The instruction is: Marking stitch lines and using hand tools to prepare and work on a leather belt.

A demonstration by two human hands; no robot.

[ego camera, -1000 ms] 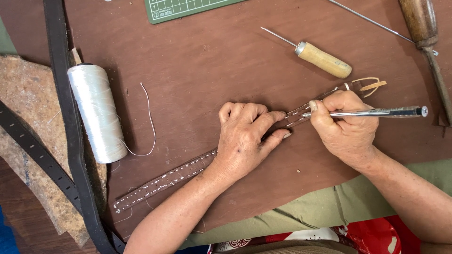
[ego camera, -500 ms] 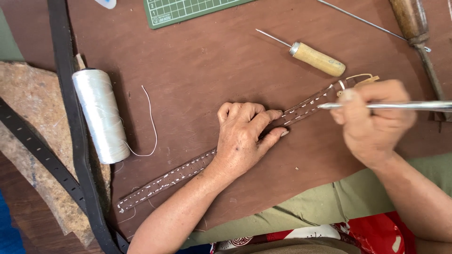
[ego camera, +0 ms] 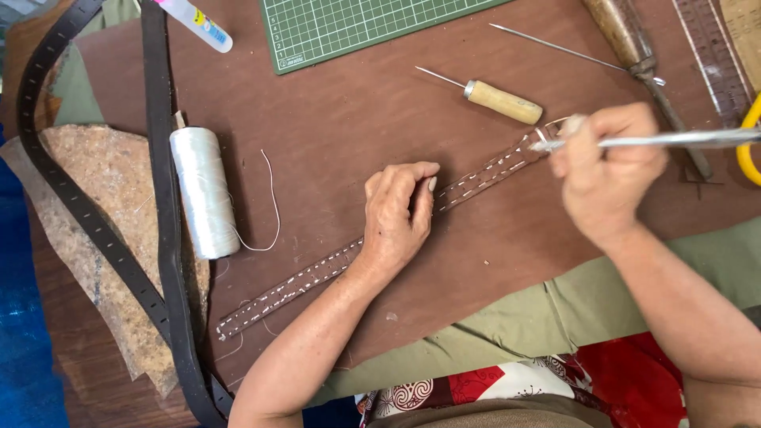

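A long brown leather strap (ego camera: 317,279) with white stitching lies diagonally across the brown work surface. My left hand (ego camera: 400,214) presses flat on its middle, fingers together. My right hand (ego camera: 606,170) is raised near the strap's upper right end and grips a slim metal tool (ego camera: 682,139) that points sideways; the hand is blurred. A small metal buckle (ego camera: 552,128) sits at that end of the strap.
A spool of white thread (ego camera: 204,192) lies to the left, with black punched belts (ego camera: 162,206) beside it. A wooden-handled awl (ego camera: 499,101), a green cutting mat (ego camera: 349,28), a long needle (ego camera: 555,47), another wooden tool (ego camera: 626,40) and a ruler (ego camera: 713,55) lie at the top.
My right hand has lifted and moved right along the strap with the metal tool. My left hand has stayed on the strap, its fingers flattening.
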